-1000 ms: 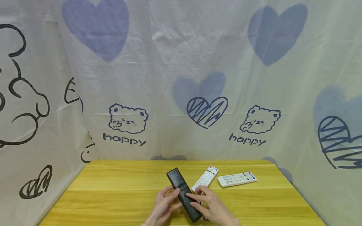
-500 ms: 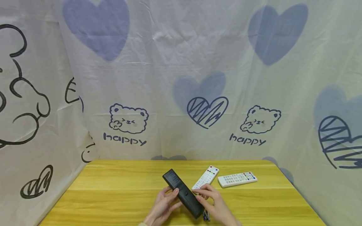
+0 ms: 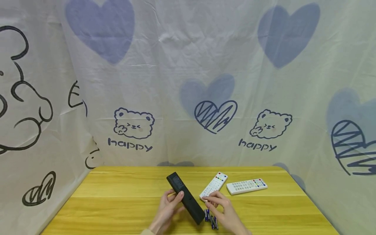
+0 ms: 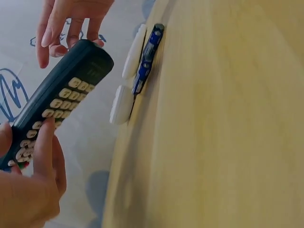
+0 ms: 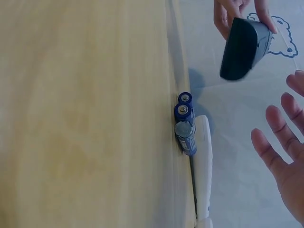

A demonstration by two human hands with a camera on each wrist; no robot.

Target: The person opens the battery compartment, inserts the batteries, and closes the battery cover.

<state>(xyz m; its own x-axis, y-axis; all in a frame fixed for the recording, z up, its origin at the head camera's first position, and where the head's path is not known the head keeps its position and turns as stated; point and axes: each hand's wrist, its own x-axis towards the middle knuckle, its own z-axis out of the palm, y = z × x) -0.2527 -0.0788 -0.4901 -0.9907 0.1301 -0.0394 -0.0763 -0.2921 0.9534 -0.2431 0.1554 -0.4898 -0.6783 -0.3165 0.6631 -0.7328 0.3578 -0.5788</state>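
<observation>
While the black remote (image 3: 191,204) is gripped above the surface (image 3: 117,195) between the left hand's (image 3: 166,208) thumb and fingers, its long axis is slanted from far left to near right, back uppermost. The right hand (image 3: 225,211) is positioned just off the near end, on its right, fingers loosely extended and nothing held. Batteries (image 3: 212,222) are laid between that end and the right hand, and two white remotes (image 3: 213,186) are placed beyond.

Batteries (image 3: 212,222) on table (image 3: 117,200), two remotes (image 3: 246,186) behind them, third remote (image 3: 189,203) leftward, curtain (image 3: 173,81) behind table
</observation>
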